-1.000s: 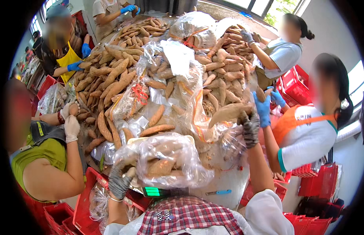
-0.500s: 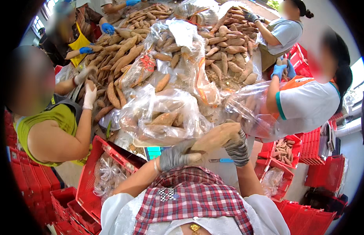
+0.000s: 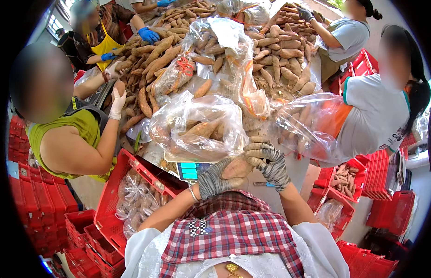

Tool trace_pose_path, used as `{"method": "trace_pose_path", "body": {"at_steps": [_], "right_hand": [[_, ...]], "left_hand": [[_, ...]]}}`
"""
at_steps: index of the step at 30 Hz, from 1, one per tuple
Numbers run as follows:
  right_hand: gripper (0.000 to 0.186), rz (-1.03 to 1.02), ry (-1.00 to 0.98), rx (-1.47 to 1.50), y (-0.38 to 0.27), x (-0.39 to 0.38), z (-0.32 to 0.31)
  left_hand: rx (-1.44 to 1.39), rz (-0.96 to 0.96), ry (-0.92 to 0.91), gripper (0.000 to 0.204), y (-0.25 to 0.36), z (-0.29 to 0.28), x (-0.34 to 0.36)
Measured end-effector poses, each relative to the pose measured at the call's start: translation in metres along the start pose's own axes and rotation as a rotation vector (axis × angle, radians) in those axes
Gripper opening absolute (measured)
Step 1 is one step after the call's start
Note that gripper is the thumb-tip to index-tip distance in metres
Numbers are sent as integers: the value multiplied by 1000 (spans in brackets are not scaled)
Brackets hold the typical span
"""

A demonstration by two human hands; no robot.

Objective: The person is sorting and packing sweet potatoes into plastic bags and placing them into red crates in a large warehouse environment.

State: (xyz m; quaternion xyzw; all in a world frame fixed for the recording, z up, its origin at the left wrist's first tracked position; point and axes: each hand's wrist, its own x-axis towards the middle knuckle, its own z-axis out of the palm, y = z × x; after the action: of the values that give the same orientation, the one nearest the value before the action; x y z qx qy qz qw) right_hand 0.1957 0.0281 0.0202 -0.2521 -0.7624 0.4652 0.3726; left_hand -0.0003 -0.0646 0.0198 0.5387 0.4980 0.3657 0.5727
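My left hand [image 3: 214,180], in a grey-striped work glove, grips a sweet potato [image 3: 236,168] just in front of my chest. The gloved right hand [image 3: 271,167] curls its fingers over the far right end of the same sweet potato, partly hiding it. Right beyond them, a clear plastic bag [image 3: 224,111] with several sweet potatoes in it rests on a scale, whose lit teal display [image 3: 189,170] shows beside my left hand. A small blue-handled tool [image 3: 269,185] lies on the table, partly covered by my right hand.
Heaps of sweet potatoes [image 3: 289,53] cover the far table, with crumpled plastic sheeting [image 3: 245,83] between them. Co-workers stand along both sides; one on the right has another clear bag [image 3: 303,125]. Red crates [image 3: 106,222] flank me, the left one holding bagged sweet potatoes [image 3: 136,204].
The sweet potato has swung from lying crosswise to pointing more away from me, and my hands have come closer together. The view has shifted slightly, uncovering more of the scale display.
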Motion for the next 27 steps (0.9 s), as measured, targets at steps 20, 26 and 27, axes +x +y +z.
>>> {"method": "trace_pose_path", "body": {"at_steps": [20,26,27], "right_hand": [[35,728,-455,-921,97,-139,-5],[19,555,-128,-850,115,-152,-3],[19,693,63,-359,111,-147,-2]], "left_hand": [[-637,-135,-142,84,-21,-40,-18],[-652,-125,-86,67,-16,-32,-9],[-632,-95,-65,63,-17,-30,-7]]}}
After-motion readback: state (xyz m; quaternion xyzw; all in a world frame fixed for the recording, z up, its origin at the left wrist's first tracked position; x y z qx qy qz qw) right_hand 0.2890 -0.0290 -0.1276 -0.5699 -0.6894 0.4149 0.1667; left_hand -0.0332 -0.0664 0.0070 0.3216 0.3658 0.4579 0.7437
